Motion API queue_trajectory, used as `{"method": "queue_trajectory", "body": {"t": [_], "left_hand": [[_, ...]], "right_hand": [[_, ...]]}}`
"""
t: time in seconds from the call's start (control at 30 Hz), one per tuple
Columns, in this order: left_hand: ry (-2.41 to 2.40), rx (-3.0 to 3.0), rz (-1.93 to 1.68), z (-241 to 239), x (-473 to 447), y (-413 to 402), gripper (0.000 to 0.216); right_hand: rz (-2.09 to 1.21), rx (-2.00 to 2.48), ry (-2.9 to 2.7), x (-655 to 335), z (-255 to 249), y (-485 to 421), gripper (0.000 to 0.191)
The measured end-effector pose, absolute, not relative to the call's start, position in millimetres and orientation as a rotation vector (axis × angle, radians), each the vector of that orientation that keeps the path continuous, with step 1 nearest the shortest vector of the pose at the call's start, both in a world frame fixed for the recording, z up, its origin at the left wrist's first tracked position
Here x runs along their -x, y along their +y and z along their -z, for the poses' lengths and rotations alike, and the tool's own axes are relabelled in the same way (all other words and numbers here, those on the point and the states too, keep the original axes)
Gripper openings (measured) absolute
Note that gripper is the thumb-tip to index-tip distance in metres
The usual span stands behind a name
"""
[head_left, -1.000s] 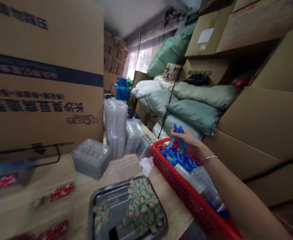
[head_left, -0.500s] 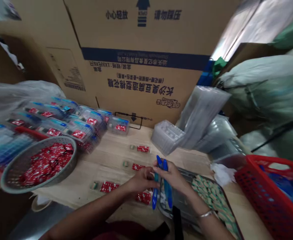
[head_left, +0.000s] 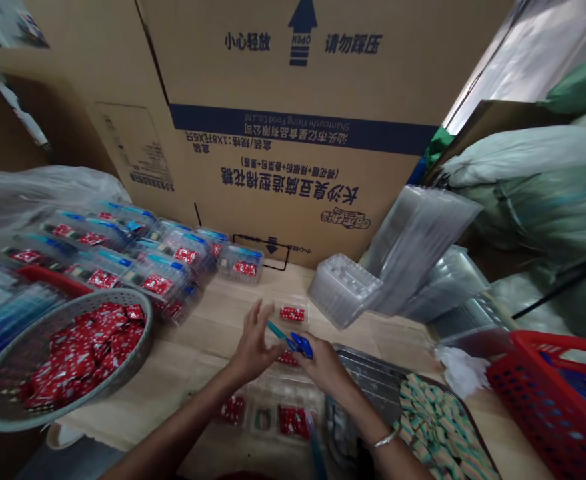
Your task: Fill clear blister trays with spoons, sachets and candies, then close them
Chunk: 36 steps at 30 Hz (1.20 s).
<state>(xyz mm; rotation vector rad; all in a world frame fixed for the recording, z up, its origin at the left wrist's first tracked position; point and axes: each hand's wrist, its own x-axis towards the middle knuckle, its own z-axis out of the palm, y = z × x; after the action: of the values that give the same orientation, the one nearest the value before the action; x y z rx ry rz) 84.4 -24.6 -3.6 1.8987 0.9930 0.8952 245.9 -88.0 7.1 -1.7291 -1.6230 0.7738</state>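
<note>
My left hand [head_left: 255, 347] is raised over the trays with its fingers spread and nothing gripped. My right hand [head_left: 320, 363] is closed on blue plastic sticks [head_left: 300, 345], pen-like in shape. A teal stick [head_left: 279, 331] reaches from them toward my left thumb. Below my hands are clear plastic trays with red spotted packets [head_left: 293, 421] and small striped pieces [head_left: 263, 419]. Another blue stick [head_left: 317, 443] lies across the nearest tray's right end, blurred. Farther back, a red packet [head_left: 292, 313] sits in a tray. My hands partly hide the packet between.
At left stands a grey basket [head_left: 145, 340] of red packets, with filled clear boxes [head_left: 240, 263] behind. At right are a metal tray [head_left: 367, 380] of striped pieces, stacked clear trays [head_left: 345, 290] and a red basket [head_left: 523, 393]. A large carton [head_left: 293, 147] walls the back.
My left hand has moved left, away from the sticks, and its fingers have spread. My right hand has moved slightly left with sticks in it. One blue stick now lies at the nearest tray.
</note>
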Motion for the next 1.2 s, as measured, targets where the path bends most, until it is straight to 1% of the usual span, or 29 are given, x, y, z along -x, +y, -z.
{"method": "queue_trajectory", "body": {"t": [0.07,0.1,0.13,0.2,0.3,0.4,0.5,0.57,0.67,0.73,0.8,0.83,0.9,0.93,1.0,1.1,1.2], "left_hand": [[0.827,-2.468,-0.570,0.3,-82.3,-15.1,0.040],[0.749,-2.641,-0.401,-0.4,-83.7,-9.8,0.030],[0.703,-2.739,-0.272,-0.7,-87.1,-3.3,0.025],[0.746,-2.802,-0.161,-0.8,-99.4,15.4,0.026],[0.921,-2.798,-0.200,0.1,-127.3,56.9,0.029],[0.956,-2.812,-0.200,5.5,-155.0,97.8,0.027],[0.905,-2.813,-0.169,12.9,-170.5,120.4,0.025],[0.870,-2.800,-0.180,14.2,-171.5,121.9,0.029],[0.844,-2.755,-0.227,7.4,-158.1,100.4,0.034],[0.795,-2.710,-0.203,-0.6,-139.6,68.6,0.027],[0.594,-2.644,-0.082,-8.4,-116.4,25.1,0.015],[0.396,-2.591,0.012,-11.3,-104.6,1.1,0.012],[0.094,-2.499,0.141,-13.1,-83.6,-44.6,0.011],[0.019,-2.495,0.183,-11.8,-75.4,-63.9,0.011],[0.020,-2.572,0.249,-5.6,-64.4,-92.0,0.011],[0.131,-2.722,0.320,7.6,-59.4,-112.0,0.012],[0.153,-2.799,0.293,15.5,-60.6,-120.3,0.012]], "right_hand": [[-0.828,1.688,-1.610,-253.1,-3.0,-84.1,0.023],[-0.841,1.679,-1.586,-255.8,-0.1,-83.8,0.023],[-0.830,1.682,-1.546,-258.4,2.8,-84.4,0.024],[-0.737,1.721,-1.423,-264.8,7.6,-88.2,0.027],[-0.621,1.771,-1.246,-278.9,9.3,-99.5,0.029],[-0.651,1.753,-1.214,-293.3,6.8,-117.5,0.026],[-0.711,1.751,-1.183,-302.0,6.7,-140.1,0.030],[-0.745,1.771,-1.138,-304.2,8.3,-154.9,0.033],[-0.753,1.809,-1.123,-303.7,9.0,-172.1,0.032],[-0.766,1.839,-1.160,-302.2,7.7,-178.7,0.030],[-0.814,1.868,-1.213,-300.2,6.0,-181.7,0.030],[-0.844,1.880,-1.246,-299.0,5.2,-182.4,0.030],[-0.902,1.902,-1.333,-295.6,3.3,-183.9,0.027],[-0.928,1.919,-1.399,-293.2,2.0,-185.4,0.025],[-0.973,1.965,-1.573,-286.0,-1.1,-191.0,0.020],[-1.036,2.020,-1.826,-268.0,-5.8,-206.4,0.015],[-1.094,2.039,-1.964,-248.1,-6.8,-224.7,0.018]]}}
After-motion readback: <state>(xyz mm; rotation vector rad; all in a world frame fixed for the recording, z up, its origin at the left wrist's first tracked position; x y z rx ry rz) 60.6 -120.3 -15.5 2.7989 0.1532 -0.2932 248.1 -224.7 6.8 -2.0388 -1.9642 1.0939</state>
